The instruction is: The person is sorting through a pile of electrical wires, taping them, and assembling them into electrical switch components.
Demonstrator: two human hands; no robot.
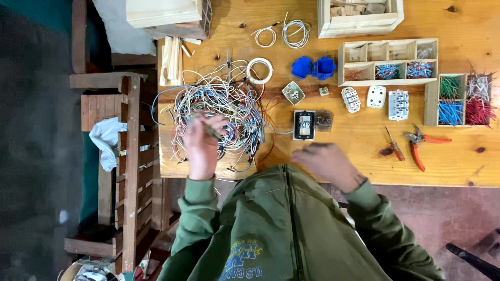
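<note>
So from the head view I've got the left hand [202, 145] sitting right on top of the big tangle of wires [219, 112] at the left end of the wooden surface [458, 166]. The fingers are pinched narrow around something thin and greenish, looks like one strand out of the pile, with its long axis slanting down toward the right. It's blurry, so I can't swear what the strand is. The tangle lies under and just beyond that hand, spreading away from the body, so the left is clearly the nearer one to it. The right hand [328, 161] hangs over the near edge of the surface, well apart from the wires. Its grip is smeared by motion and I honestly cannot tell whether it's closed on anything. Closest to it is the small dark-framed switch plate [304, 125], just beyond the fingers, with a clear little box [324, 120] beside that. Further right there's a screwdriver [395, 147] and red-handled pliers [421, 145], both lying untouched, plus a wooden tray [430, 99] of sorted coloured wire bits past them.
</note>
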